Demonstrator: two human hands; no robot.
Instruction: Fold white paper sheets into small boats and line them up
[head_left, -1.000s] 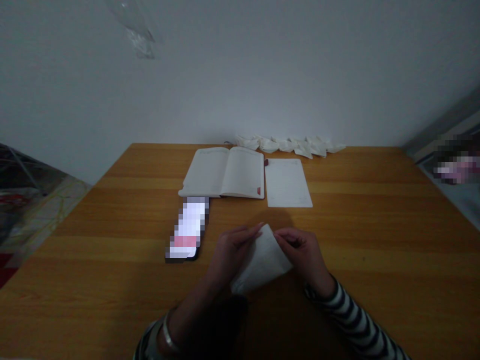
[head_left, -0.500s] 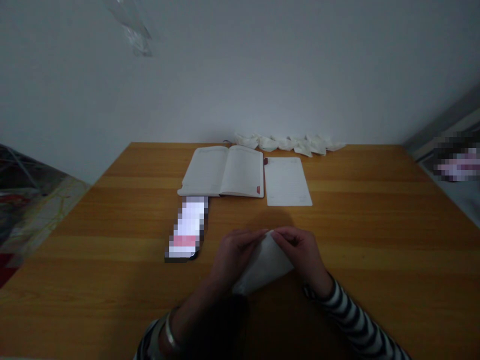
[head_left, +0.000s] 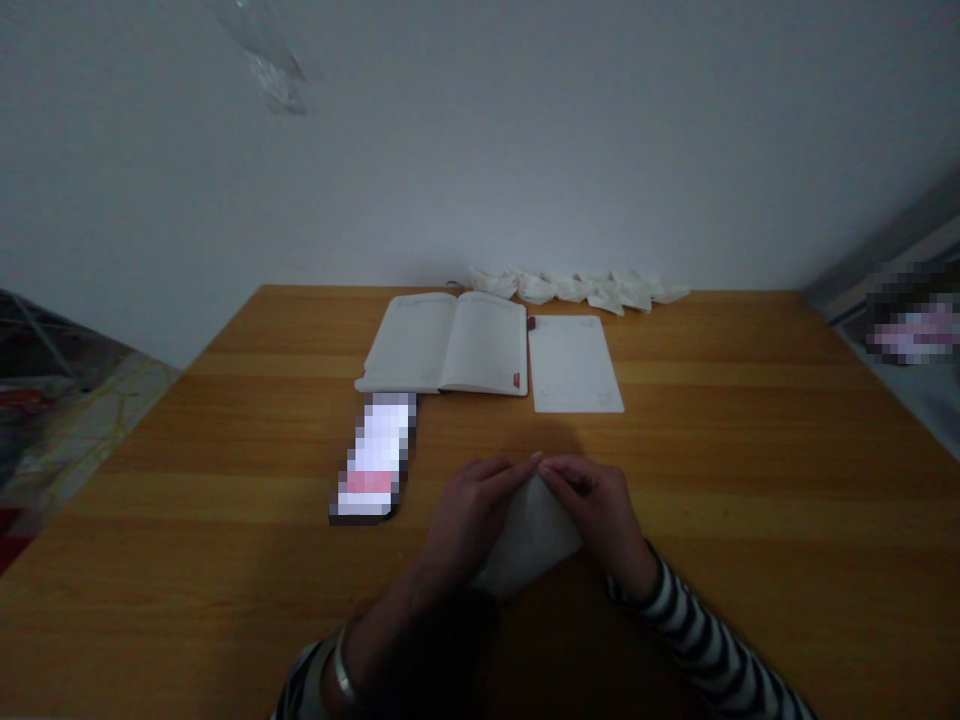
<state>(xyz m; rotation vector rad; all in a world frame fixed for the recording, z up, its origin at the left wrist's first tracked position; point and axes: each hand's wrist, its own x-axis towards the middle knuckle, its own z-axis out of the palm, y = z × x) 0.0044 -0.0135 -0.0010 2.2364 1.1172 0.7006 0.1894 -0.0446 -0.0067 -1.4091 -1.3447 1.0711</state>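
A sheet of white paper (head_left: 534, 540) hangs between my two hands near the front of the table, its lower edge slanting. My left hand (head_left: 472, 510) pinches its top from the left, fingers pressed together. From the right, my right hand (head_left: 596, 502) pinches the same top corner, so the fingertips of both hands almost meet there. The left part of the paper is hidden behind my left hand. Just left of my hands lies a phone (head_left: 373, 455) with a lit, blurred screen.
An open notebook (head_left: 487, 345) lies on the wooden table (head_left: 720, 430), with a loose lined page (head_left: 576, 365) to its right. Folded white paper pieces (head_left: 570, 287) form a row along the wall. Clear plastic (head_left: 274, 75) hangs on the wall.
The fingertips of both hands have drawn slightly closer at the paper's top corner. The paper's lower edge has shifted a little. Everything else stays in place.
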